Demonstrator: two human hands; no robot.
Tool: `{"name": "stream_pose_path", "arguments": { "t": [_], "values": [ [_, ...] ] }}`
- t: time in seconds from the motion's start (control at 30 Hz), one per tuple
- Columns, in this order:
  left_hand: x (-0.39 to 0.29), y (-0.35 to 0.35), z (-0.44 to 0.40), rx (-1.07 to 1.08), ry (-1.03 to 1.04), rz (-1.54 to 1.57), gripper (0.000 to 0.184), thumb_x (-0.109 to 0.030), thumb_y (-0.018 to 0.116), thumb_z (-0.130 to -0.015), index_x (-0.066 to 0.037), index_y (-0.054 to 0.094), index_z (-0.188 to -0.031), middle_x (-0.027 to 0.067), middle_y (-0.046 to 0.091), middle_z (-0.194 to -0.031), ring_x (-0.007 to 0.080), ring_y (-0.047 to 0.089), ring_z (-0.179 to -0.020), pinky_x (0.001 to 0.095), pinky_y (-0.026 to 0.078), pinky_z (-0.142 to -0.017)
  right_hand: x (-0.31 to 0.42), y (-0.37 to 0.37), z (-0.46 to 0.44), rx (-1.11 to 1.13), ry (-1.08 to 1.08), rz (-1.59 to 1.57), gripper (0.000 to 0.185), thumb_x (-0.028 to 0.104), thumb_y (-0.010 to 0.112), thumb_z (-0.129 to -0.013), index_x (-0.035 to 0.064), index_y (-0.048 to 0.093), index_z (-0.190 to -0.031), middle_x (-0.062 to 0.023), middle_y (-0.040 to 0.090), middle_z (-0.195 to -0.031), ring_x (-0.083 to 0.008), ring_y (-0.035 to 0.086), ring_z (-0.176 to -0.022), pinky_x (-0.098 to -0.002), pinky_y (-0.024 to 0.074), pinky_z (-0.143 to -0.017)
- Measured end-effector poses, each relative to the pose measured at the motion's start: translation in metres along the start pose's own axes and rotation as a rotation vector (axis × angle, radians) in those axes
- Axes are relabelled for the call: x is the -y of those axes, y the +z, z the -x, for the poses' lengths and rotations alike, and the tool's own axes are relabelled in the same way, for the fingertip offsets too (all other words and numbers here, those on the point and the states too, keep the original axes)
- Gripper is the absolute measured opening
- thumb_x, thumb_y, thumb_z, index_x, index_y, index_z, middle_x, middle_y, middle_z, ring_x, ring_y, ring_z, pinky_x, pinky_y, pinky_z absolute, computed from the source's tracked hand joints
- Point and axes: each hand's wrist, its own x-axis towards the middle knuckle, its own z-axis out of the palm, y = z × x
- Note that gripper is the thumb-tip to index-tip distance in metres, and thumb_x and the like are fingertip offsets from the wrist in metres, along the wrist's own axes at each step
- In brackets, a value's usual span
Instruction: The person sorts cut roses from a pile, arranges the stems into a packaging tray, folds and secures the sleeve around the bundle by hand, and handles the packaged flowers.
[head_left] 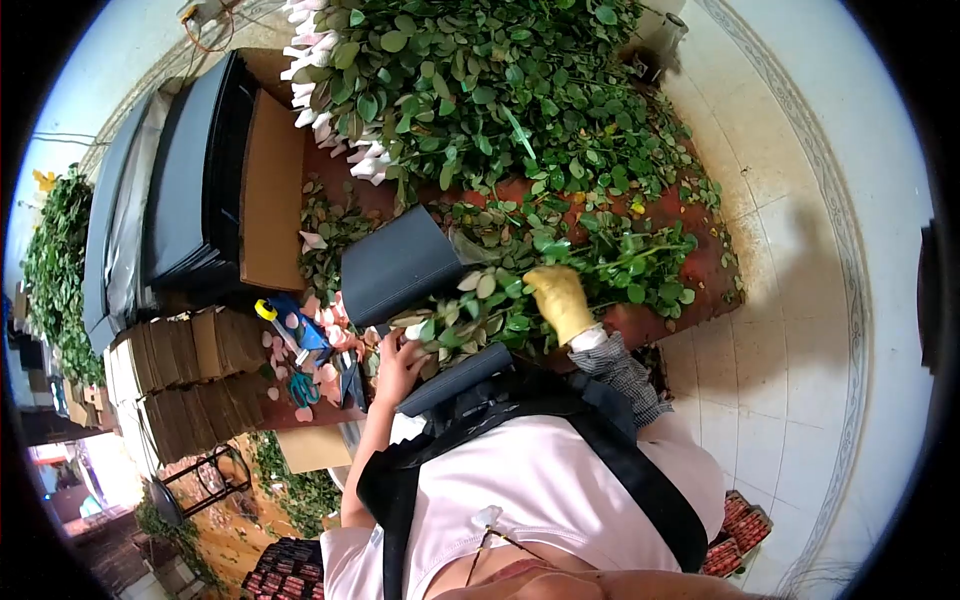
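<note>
My left hand [398, 366], bare, has its fingers spread beside a pale flower head [414, 331] and leaves, at the lower edge of a dark folded cardboard sheet [400, 265]. In a yellow glove, my right hand [561, 303] is closed around leafy rose stems [610, 262] lying across the red table. Between the hands run green leaves [485, 312] of the same stems. A second dark cardboard piece [458, 380] lies close to my body, under the leaves. The glove hides most of the gripped stems.
A large heap of leafy roses [500, 100] covers the table's far side. At left stand stacked dark sheets [195, 170] and brown cardboard bundles [185, 385]. Teal scissors [303, 389], a yellow-capped tool [280, 328] and pink petals [328, 378] lie by my left hand. A tiled wall [790, 300] borders the right.
</note>
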Motion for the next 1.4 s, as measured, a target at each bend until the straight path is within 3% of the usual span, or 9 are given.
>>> {"name": "stream_pose_path", "arguments": {
  "t": [0.13,0.33,0.4,0.47,0.67,0.8,1.0,1.2,1.4],
  "values": [
    [-0.005,-0.043,0.001,0.311,0.075,-0.026,0.046,-0.010,0.073,-0.080,-0.015,0.066,-0.125,0.0179,0.050,-0.134,0.0393,0.051,-0.121,0.0478,0.044,-0.102,-0.024,-0.072,-0.018,-0.078,-0.025,-0.081,0.036,-0.014,0.062,-0.071,0.0072,0.071,-0.099,-0.0149,0.072,-0.099,-0.0312,0.069,-0.093,-0.0401,0.0575,-0.079],
    [-0.009,-0.046,-0.018,0.487,0.243,-0.289,0.043,-0.019,0.072,-0.080,-0.011,0.066,-0.121,0.0144,0.059,-0.125,0.0346,0.053,-0.121,0.0439,0.045,-0.101,-0.022,-0.081,-0.010,0.207,-0.043,-0.284,0.035,-0.009,0.065,-0.077,0.0054,0.069,-0.108,-0.0137,0.071,-0.112,-0.0303,0.069,-0.100,-0.0392,0.0565,-0.091],
    [-0.003,-0.033,-0.029,0.335,0.216,-0.029,0.046,-0.019,0.072,-0.079,-0.006,0.064,-0.122,0.0171,0.060,-0.122,0.0365,0.057,-0.115,0.0432,0.047,-0.098,-0.011,-0.060,-0.002,0.227,-0.117,-0.319,0.033,-0.008,0.065,-0.076,0.0068,0.071,-0.104,-0.0123,0.072,-0.107,-0.0305,0.069,-0.096,-0.0397,0.0561,-0.089],
    [0.007,-0.041,-0.038,0.207,0.325,-0.218,0.047,-0.022,0.078,-0.073,-0.001,0.067,-0.113,0.0194,0.060,-0.114,0.0387,0.060,-0.105,0.0461,0.049,-0.092,0.003,-0.050,0.002,0.256,-0.160,-0.187,0.029,-0.006,0.066,-0.074,0.0092,0.072,-0.099,-0.0103,0.072,-0.099,-0.0303,0.069,-0.091,-0.0409,0.0560,-0.083],
    [0.008,-0.041,-0.041,0.265,0.198,-0.305,0.045,-0.018,0.081,-0.064,-0.003,0.069,-0.105,0.0165,0.056,-0.114,0.0365,0.056,-0.107,0.0471,0.047,-0.089,0.008,0.007,0.040,0.365,0.002,0.277,0.013,0.010,0.060,-0.079,0.0145,0.072,-0.081,-0.0079,0.070,-0.079,-0.0281,0.069,-0.078,-0.0410,0.0542,-0.069],
    [0.015,-0.023,-0.024,0.177,0.169,-0.241,0.050,-0.018,0.084,-0.063,-0.005,0.068,-0.109,0.0195,0.053,-0.121,0.0401,0.052,-0.114,0.0478,0.044,-0.096,0.010,0.008,0.052,0.117,0.068,0.264,0.007,0.007,0.063,-0.073,0.0110,0.068,-0.070,-0.0081,0.068,-0.074,-0.0281,0.069,-0.077,-0.0419,0.0542,-0.072],
    [0.003,-0.002,-0.010,0.062,0.087,-0.217,0.056,-0.029,0.086,-0.067,-0.001,0.064,-0.111,0.0241,0.049,-0.122,0.0439,0.050,-0.110,0.0506,0.044,-0.095,-0.025,0.040,0.084,0.082,0.125,-0.201,0.028,-0.001,0.071,-0.071,0.0097,0.074,-0.097,-0.0059,0.072,-0.106,-0.0300,0.066,-0.095,-0.0417,0.0518,-0.086],
    [0.027,-0.030,-0.008,0.343,0.164,0.013,0.053,-0.008,0.075,-0.079,-0.003,0.058,-0.129,0.0240,0.041,-0.147,0.0426,0.047,-0.128,0.0459,0.041,-0.107,-0.005,0.034,0.067,0.046,0.103,0.074,0.011,0.007,0.061,-0.076,0.0139,0.067,-0.082,-0.0027,0.066,-0.082,-0.0271,0.065,-0.083,-0.0425,0.0488,-0.091],
    [0.010,-0.028,-0.025,0.247,0.179,-0.239,0.048,-0.014,0.080,-0.066,-0.008,0.064,-0.111,0.0162,0.052,-0.123,0.0392,0.051,-0.114,0.0490,0.043,-0.096,-0.024,0.035,0.068,0.207,0.008,0.010,0.020,0.005,0.068,-0.072,0.0113,0.069,-0.091,-0.0082,0.066,-0.083,-0.0326,0.064,-0.082,-0.0450,0.0486,-0.076]
  ]
}}
